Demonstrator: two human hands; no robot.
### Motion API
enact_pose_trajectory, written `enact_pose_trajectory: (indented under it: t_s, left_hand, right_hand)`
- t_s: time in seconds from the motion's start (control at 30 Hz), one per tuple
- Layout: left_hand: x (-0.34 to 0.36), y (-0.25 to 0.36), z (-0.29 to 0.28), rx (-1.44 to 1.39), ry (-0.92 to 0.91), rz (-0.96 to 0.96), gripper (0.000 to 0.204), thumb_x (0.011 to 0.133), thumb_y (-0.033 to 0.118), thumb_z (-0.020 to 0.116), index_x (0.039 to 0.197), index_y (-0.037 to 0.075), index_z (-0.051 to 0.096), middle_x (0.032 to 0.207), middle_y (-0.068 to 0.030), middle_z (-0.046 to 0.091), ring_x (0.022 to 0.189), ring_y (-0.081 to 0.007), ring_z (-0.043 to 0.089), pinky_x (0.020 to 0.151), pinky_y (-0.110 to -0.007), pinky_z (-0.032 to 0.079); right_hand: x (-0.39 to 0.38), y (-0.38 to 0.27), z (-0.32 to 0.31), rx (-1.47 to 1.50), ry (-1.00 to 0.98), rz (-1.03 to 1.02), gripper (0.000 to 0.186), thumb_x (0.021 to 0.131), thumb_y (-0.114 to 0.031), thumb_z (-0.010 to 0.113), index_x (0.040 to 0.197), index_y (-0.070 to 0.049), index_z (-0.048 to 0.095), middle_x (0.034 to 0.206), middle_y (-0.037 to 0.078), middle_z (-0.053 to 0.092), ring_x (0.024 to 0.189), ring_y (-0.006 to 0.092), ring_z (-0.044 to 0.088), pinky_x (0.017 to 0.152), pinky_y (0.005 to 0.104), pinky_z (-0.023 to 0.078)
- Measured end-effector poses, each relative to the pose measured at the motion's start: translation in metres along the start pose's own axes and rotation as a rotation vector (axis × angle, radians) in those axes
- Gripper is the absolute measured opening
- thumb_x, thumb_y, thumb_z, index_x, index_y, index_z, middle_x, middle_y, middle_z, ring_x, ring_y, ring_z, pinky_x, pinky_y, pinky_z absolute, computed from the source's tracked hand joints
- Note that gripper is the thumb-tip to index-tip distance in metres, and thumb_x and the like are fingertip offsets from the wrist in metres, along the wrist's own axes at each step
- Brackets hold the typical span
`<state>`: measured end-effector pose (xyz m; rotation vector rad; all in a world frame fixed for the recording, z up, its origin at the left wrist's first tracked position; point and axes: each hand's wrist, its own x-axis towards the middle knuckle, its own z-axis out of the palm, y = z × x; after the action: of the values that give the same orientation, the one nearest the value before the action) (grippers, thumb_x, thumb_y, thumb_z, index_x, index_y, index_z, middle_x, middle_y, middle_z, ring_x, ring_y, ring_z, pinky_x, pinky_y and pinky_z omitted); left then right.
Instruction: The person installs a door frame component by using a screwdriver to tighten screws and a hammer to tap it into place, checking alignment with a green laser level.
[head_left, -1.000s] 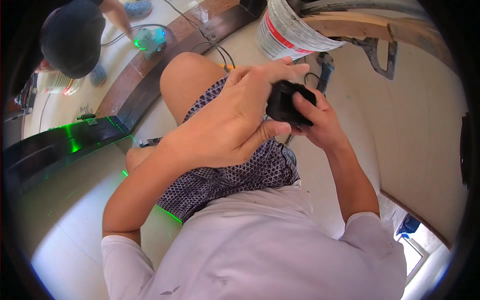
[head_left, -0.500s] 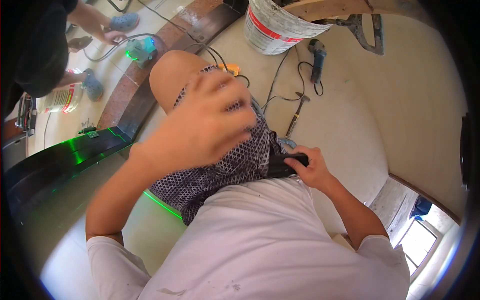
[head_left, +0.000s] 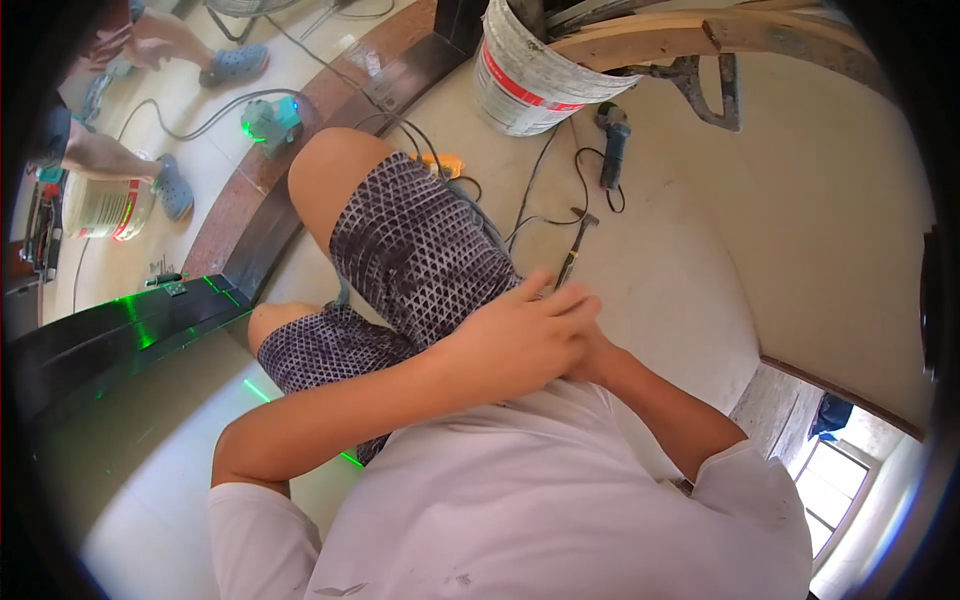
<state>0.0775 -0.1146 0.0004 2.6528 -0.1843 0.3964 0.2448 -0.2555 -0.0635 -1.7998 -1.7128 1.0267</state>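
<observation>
My left hand (head_left: 522,342) reaches across my lap to the right and lies over my right hand, its fingers stretched out and slightly apart. Only the wrist side of my right hand (head_left: 602,358) shows; its fingers are hidden behind the left hand, at the right hip of my patterned shorts (head_left: 425,235). What lies between the two hands, if anything, cannot be seen. Just beyond the fingers, a hammer (head_left: 572,258) rests on the floor.
A corded angle grinder (head_left: 612,155) lies past the hammer, near a dirty white bucket (head_left: 520,95) with a red band. A teal corded tool (head_left: 270,122) sits by the stone sill (head_left: 225,205). Another person's leg (head_left: 110,158) is at the far left. Green laser lines cross the dark frame (head_left: 130,320).
My left hand has swung down and right from above my thigh onto my right hand. The black thing my right hand was holding at the hip is now out of sight. The other person has shifted away.
</observation>
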Motion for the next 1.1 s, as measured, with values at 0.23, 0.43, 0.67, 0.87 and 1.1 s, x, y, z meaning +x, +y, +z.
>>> enact_pose_trajectory:
  t_s: [0.23, 0.43, 0.67, 0.87, 1.1]
  left_hand:
    - [-0.087, -0.017, -0.055, -0.012, 0.494, -0.560, 0.049, 0.089, 0.021, 0.083, 0.129, 0.005, 0.061, 0.129, -0.0141, 0.060, 0.116, -0.0347, 0.058, 0.102, -0.047, 0.045]
    - [-0.261, -0.020, -0.046, 0.278, 1.367, -1.001, 0.041, 0.106, 0.004, 0.055, 0.144, -0.001, 0.042, 0.121, -0.0151, 0.060, 0.109, -0.0232, 0.058, 0.100, -0.037, 0.050]
    - [-0.408, 0.069, -0.093, 0.863, 1.299, -1.321, 0.043, 0.104, -0.003, 0.056, 0.144, -0.004, 0.040, 0.120, -0.0137, 0.058, 0.109, -0.0218, 0.055, 0.099, -0.037, 0.049]
    - [-0.460, 0.088, -0.064, 1.238, 0.828, -1.356, 0.038, 0.091, -0.001, 0.073, 0.126, -0.003, 0.059, 0.115, -0.0177, 0.067, 0.105, -0.0324, 0.066, 0.094, -0.043, 0.054]
    - [-0.475, 0.043, -0.063, 1.211, 1.188, -1.346, 0.034, 0.090, -0.008, 0.065, 0.123, -0.004, 0.059, 0.115, -0.0184, 0.066, 0.098, -0.0280, 0.065, 0.086, -0.036, 0.056]
  right_hand:
    - [0.000, 0.239, -0.046, 0.765, -0.216, 0.853, 0.062, 0.096, -0.033, 0.073, 0.144, 0.002, 0.055, 0.106, 0.015, 0.078, 0.094, 0.0269, 0.077, 0.077, 0.0373, 0.059]
    - [0.023, 0.492, 0.101, -0.150, 0.082, 1.205, 0.086, 0.091, -0.050, 0.064, 0.155, 0.006, 0.048, 0.150, 0.035, 0.055, 0.141, 0.0420, 0.055, 0.117, 0.0495, 0.047]
    - [0.037, 0.422, 0.099, -0.096, -0.303, 1.189, 0.057, 0.095, -0.041, 0.065, 0.132, 0.002, 0.057, 0.118, 0.024, 0.057, 0.107, 0.0324, 0.056, 0.090, 0.0443, 0.045]
    - [0.037, 0.272, -0.137, -0.224, -0.587, 1.559, 0.036, 0.098, -0.033, 0.066, 0.112, 0.000, 0.066, 0.091, 0.014, 0.059, 0.078, 0.0241, 0.056, 0.067, 0.0398, 0.043]
    - [0.202, 0.080, -0.224, -0.675, -0.639, 1.415, 0.023, 0.102, -0.022, 0.064, 0.093, -0.003, 0.074, 0.064, 0.004, 0.061, 0.049, 0.0157, 0.055, 0.044, 0.0348, 0.041]
